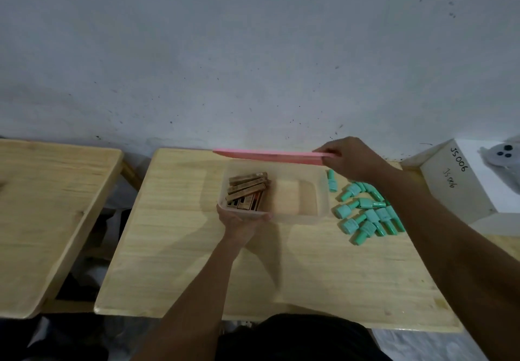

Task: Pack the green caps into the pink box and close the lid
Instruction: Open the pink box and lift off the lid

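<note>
A translucent box (320, 191) stands on the wooden table (197, 262), holding several brown sticks (247, 191) in its left half; its right half shows bare bottom. My left hand (242, 221) grips the box's near left rim. My right hand (349, 160) holds the right end of the pink lid (267, 155), which hangs roughly level above the box's far edge. Several green caps (365, 211) lie in a loose pile on the table to the right of the box, under my right forearm.
A second wooden table (42, 205) stands to the left across a gap. A white box (461, 180) marked "JS006" sits at the right with a grey soft toy (503, 155) on it. The wall runs just behind the tables.
</note>
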The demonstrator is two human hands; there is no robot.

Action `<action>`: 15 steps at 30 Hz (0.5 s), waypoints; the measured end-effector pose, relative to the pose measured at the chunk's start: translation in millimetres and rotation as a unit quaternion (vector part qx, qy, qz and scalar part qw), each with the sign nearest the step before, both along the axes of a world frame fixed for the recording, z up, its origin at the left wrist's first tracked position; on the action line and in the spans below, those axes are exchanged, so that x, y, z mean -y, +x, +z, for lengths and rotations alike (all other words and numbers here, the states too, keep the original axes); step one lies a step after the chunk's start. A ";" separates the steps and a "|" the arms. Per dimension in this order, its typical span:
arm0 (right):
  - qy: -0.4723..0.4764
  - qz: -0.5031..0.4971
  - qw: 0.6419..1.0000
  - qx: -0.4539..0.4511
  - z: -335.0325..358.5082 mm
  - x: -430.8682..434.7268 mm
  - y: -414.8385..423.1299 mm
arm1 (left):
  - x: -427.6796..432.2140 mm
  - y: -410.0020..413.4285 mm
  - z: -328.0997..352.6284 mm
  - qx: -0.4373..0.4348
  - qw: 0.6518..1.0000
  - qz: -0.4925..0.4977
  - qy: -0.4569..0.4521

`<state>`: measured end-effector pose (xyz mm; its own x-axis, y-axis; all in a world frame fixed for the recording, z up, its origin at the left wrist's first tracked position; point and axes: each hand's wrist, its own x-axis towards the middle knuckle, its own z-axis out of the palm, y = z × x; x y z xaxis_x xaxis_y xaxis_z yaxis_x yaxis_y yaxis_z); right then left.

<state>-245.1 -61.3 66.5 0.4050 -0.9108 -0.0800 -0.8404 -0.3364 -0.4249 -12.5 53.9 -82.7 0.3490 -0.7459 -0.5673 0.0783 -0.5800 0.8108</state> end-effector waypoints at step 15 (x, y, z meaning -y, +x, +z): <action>-0.344 0.124 0.921 0.131 -44.6 -89.0 132.7 | 25.5 44.6 117.6 -0.254 0.963 0.009 -0.091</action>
<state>-112.4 27.7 21.9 0.5308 -0.5859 0.6123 -0.6007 -0.7698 -0.2159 32.1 28.4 34.8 0.0759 -0.8455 -0.5286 0.5003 -0.4263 0.7537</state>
